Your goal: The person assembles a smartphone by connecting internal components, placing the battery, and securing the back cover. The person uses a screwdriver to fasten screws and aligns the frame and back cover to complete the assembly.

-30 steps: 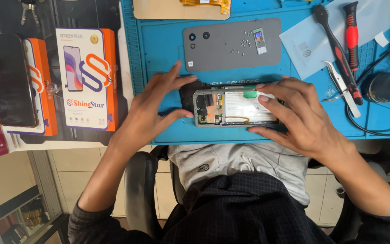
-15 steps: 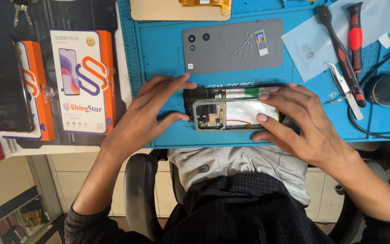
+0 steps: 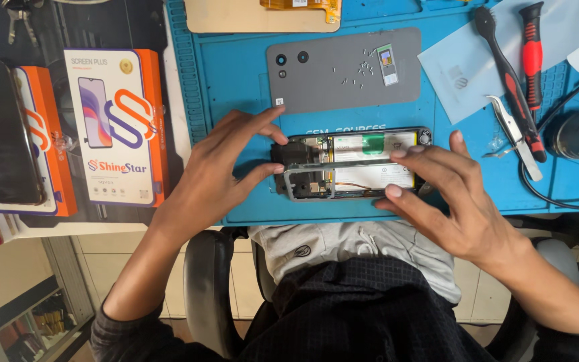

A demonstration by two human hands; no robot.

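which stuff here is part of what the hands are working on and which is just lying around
In hand: opened phone, held by left hand and right hand; grey back cover with tiny screws.

Lying about: screen boxes, dark phone, screwdrivers, tweezers.

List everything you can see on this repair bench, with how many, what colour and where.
opened phone: 1, black frame with insides showing, on the mat between both hands
back cover: 1, grey, above the phone, tiny screws lying on it
work mat: 1, blue, under the phone
screwdrivers: 2, black and red handles, right of the cover
tweezers: 1, silver, beside the screwdrivers
product boxes: 2, orange and white, left of the mat
dark phone: 1, black, far left on a box
left hand: 1, touching the phone's left end
right hand: 1, fingertips on the phone's right end
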